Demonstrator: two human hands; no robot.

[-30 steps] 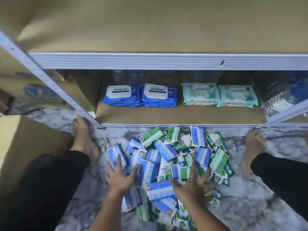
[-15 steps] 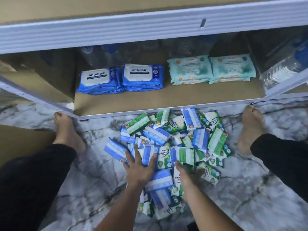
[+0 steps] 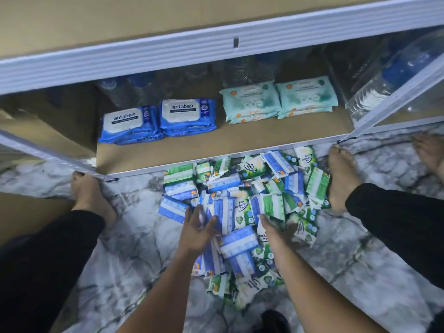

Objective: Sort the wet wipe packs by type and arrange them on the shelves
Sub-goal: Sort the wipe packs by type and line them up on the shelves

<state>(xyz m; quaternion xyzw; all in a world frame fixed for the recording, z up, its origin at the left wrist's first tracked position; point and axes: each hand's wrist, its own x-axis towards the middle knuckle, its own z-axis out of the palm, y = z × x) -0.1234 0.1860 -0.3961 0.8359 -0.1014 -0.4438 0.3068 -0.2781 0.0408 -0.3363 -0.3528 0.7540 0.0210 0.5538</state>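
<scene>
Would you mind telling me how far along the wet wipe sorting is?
Done: blue antabax stacks and teal stacks sit on the lower shelf. In hand: left hand and right hand reach into the floor pile. Left: that mixed blue and green pile, unsorted.

Grey-veined white marble floor [image 3: 360,272]

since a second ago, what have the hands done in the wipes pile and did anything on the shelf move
The left hand slid from the left edge of the pile toward its middle, onto blue packs. The right hand, earlier spread flat, now has fingers dug in among green packs; whether it grips one is hidden. The antabax stacks and teal stacks on the shelf stayed put.
</scene>
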